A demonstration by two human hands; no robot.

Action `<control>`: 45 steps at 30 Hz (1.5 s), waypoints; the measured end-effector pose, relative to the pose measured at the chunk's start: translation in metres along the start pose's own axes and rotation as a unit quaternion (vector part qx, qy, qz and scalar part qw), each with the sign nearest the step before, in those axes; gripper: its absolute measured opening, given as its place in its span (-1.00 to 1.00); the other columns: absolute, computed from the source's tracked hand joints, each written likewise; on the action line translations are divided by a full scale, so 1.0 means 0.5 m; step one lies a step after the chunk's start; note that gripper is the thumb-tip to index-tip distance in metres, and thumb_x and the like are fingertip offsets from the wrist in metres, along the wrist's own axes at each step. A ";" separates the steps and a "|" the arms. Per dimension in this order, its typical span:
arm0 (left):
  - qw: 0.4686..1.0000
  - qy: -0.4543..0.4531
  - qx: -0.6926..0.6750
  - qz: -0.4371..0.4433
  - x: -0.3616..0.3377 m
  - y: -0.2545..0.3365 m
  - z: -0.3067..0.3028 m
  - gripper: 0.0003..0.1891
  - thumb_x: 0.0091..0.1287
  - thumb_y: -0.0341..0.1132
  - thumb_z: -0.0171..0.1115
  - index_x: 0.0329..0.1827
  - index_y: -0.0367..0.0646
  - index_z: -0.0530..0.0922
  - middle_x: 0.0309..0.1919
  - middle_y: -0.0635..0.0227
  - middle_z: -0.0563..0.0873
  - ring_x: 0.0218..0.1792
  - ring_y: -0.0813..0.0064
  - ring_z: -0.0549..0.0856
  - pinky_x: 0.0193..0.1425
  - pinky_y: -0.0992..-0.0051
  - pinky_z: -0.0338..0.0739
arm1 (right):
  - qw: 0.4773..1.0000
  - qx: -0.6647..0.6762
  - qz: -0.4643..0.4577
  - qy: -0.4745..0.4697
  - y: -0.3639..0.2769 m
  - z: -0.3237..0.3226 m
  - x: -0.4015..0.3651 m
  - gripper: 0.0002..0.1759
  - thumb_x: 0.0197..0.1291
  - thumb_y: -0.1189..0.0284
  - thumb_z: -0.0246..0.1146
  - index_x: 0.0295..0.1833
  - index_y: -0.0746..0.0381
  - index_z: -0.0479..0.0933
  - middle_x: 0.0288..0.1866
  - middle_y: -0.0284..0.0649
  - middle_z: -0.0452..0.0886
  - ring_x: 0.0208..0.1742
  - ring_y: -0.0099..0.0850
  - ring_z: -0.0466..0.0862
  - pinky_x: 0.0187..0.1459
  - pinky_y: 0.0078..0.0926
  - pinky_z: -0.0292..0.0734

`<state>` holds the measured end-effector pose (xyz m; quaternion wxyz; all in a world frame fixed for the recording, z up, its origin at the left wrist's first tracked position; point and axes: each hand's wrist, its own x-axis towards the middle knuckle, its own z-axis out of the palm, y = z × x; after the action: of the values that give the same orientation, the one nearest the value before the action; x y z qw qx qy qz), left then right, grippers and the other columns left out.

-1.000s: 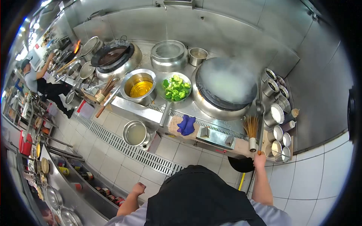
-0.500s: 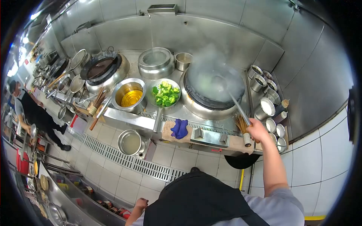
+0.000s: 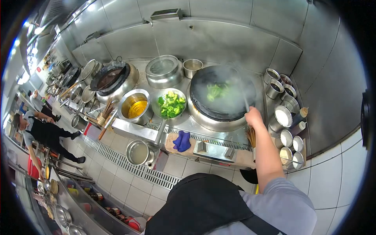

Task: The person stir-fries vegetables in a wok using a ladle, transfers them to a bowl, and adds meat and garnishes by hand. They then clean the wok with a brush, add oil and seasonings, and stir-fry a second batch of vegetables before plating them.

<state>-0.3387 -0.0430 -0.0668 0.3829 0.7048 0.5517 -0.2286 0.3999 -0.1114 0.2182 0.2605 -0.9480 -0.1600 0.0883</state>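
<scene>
My right hand is closed round the handle of a long metal ladle, reaching over the wok at the right of the stove. Steam blurs the ladle's head. Green vegetable pieces lie in the wok under the steam. My left hand is out of view. To the wok's left, a long-handled metal strainer holds bright green broccoli. Beside it stands a metal pot with yellow oil in it.
A purple cloth lies on the stove's front edge. Seasoning containers line the right side. A bamboo brush stands near my forearm. Behind the oil pot sits another wok. A co-worker stands far left; a pot is low in front.
My right hand has moved forward and slightly left with the ladle. Steam has thinned, showing the greens in the wok. My left hand has left the view. The camera has shifted.
</scene>
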 end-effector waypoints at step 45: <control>0.889 0.442 -0.104 -0.060 0.569 -0.236 -1.321 -0.54 0.22 -0.06 0.07 -0.12 -0.35 0.60 -0.10 -0.17 0.63 0.03 -0.06 0.60 0.13 0.16 0.49 | 0.981 0.155 0.030 0.115 -0.217 0.132 -0.174 -0.63 0.18 0.50 0.06 0.13 0.25 0.40 -0.60 -0.40 0.33 -0.74 -0.61 0.27 -0.77 -0.62 0.18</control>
<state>-0.4356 0.6630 0.0851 0.1556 0.6549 0.7256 0.1429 0.2741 -0.0227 0.2263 0.4184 -0.9043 -0.0844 0.0100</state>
